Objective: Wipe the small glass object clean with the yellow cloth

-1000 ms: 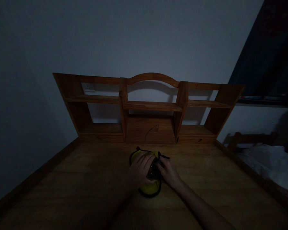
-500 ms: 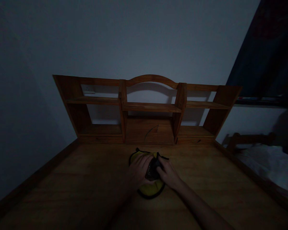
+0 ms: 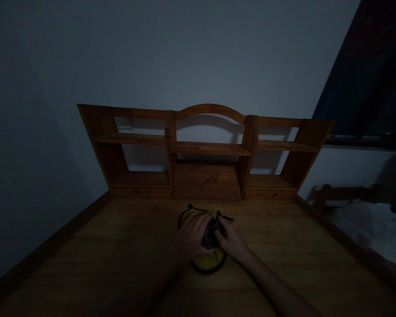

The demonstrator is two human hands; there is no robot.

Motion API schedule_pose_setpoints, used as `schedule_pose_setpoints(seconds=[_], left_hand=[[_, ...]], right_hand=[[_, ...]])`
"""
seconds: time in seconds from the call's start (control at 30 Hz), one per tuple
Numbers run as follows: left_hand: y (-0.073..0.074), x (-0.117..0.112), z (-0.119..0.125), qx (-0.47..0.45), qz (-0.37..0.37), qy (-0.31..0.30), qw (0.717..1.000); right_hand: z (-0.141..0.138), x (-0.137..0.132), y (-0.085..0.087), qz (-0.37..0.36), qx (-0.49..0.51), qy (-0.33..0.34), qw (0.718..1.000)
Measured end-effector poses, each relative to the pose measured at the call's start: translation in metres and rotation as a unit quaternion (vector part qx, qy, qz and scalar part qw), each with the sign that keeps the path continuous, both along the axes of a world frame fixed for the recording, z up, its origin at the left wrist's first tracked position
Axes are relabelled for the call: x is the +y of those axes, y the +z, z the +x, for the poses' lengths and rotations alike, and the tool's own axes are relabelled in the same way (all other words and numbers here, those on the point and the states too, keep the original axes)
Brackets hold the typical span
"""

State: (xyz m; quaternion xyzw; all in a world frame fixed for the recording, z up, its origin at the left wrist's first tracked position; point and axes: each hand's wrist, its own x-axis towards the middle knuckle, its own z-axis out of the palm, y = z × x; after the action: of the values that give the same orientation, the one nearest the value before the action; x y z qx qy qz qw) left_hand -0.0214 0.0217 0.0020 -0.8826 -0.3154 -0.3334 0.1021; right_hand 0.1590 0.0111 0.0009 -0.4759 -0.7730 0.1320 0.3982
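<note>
A yellow pouch with black trim (image 3: pixel 208 261) lies on the wooden desk (image 3: pixel 119 251) in dim light. My left hand (image 3: pixel 190 237) rests on top of the pouch, fingers curled around a small dark object (image 3: pixel 210 234) at its middle. My right hand (image 3: pixel 231 240) grips the same dark object from the right side, fingers pinched on it. What the dark object is cannot be made out. Both forearms reach in from the bottom of the view.
A wooden shelf unit (image 3: pixel 207 152) with an arched top stands at the back of the desk against a pale wall. To the right, past the desk's raised edge, are a wooden chair back (image 3: pixel 345 193) and white cloth (image 3: pixel 376 229).
The hands have shifted slightly on the dark object; the right hand's fingers closed in further on it. The view drifted a little.
</note>
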Motion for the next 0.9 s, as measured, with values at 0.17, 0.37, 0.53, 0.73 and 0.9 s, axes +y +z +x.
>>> schedule_pose_setpoints(seconds=[0.17, 0.37, 0.53, 0.73, 0.9], left_hand=[[-0.0036, 0.0029, 0.0004, -0.001, 0.001, 0.004, 1.000], [-0.0019, 0.0021, -0.0007, 0.007, -0.003, 0.002, 1.000], [-0.0002, 0.0016, -0.0002, 0.005, -0.001, -0.003, 1.000], [0.0010, 0.0010, 0.0004, 0.000, 0.003, -0.005, 1.000], [0.0009, 0.0009, 0.0004, -0.004, 0.001, 0.000, 1.000]], right_hand=[[-0.0013, -0.0001, 0.0008, -0.001, 0.009, 0.010, 1.000], [-0.0018, -0.0011, 0.0021, -0.003, 0.017, 0.020, 1.000], [-0.0010, -0.0007, 0.0019, -0.002, 0.009, 0.016, 1.000], [-0.0018, -0.0014, 0.0029, 0.003, 0.006, 0.009, 1.000], [-0.0022, -0.0015, 0.0029, -0.002, 0.003, 0.006, 1.000]])
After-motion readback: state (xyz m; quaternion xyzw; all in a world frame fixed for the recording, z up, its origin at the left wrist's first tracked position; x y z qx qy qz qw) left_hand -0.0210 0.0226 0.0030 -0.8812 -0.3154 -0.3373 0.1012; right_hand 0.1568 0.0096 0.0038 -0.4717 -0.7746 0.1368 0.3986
